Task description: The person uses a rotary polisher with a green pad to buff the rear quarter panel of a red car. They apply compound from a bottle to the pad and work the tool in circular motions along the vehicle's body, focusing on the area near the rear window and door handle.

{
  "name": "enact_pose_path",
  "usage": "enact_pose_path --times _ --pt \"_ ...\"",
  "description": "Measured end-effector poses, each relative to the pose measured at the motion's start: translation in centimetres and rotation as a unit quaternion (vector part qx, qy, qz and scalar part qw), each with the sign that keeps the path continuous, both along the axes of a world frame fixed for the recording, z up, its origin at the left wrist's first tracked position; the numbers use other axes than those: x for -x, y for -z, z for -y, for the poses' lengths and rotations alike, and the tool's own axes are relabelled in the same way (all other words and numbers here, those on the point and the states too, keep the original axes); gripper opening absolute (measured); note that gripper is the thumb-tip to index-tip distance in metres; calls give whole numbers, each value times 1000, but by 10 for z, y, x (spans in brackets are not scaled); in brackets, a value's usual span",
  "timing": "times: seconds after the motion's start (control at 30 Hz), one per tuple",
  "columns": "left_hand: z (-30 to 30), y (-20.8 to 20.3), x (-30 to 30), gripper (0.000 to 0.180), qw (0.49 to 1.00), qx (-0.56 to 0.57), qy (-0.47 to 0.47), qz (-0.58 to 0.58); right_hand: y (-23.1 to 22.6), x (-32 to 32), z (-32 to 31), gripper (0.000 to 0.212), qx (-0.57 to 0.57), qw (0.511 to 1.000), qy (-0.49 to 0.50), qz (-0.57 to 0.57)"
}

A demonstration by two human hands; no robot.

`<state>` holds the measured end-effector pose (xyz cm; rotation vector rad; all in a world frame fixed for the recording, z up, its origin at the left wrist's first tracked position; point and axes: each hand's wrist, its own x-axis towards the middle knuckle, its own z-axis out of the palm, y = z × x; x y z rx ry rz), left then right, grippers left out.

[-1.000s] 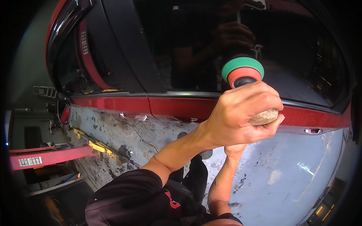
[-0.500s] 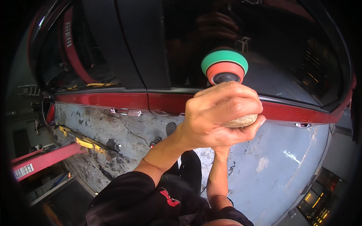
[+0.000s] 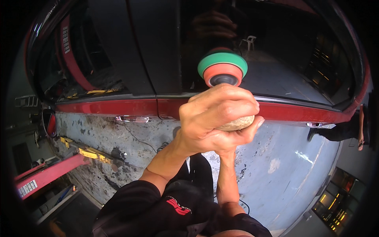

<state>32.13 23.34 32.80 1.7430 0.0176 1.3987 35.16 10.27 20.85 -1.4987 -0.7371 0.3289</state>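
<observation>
My left hand [image 3: 217,118] is closed round the rounded tan body [image 3: 238,123] of a polisher, its fingers over the top and the thumb beneath. Beyond the knuckles, the polisher's green foam pad [image 3: 223,59] with an orange backing ring [image 3: 223,70] meets the glossy dark side window [image 3: 284,43] of a red car. The pad mirrors in the glass. My right forearm [image 3: 227,177] rises from below to the same spot, but the right hand is hidden behind the left, so its fingers and grip do not show.
The red door panel [image 3: 110,106] runs under the windows, with a chrome handle [image 3: 133,118] and a side mirror [image 3: 50,122]. A pink lift arm [image 3: 55,168] with yellow parts lies left over the worn floor [image 3: 276,158]. Another person in dark clothes [image 3: 343,128] is at far right.
The polisher and my left hand have shifted a little left along the window, with the pad still against it. Another person has come into view at the far right.
</observation>
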Motion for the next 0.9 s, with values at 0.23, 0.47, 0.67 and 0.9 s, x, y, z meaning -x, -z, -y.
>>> enact_pose_path --times 0.23,0.47,0.67,0.9 --pt "-9 -2 8 38 1000 1 5 4 -5 5 -7 41 8 1000 6 8" --pt "-12 -8 11 37 1000 0 2 4 -11 6 -12 46 3 999 1 32" --pt "-18 -17 10 37 1000 -16 5 -6 -23 10 -17 74 -4 1000 7 -20" --pt "-30 -26 12 34 999 -14 33 3 -48 17 -31 84 -55 995 58 -64"
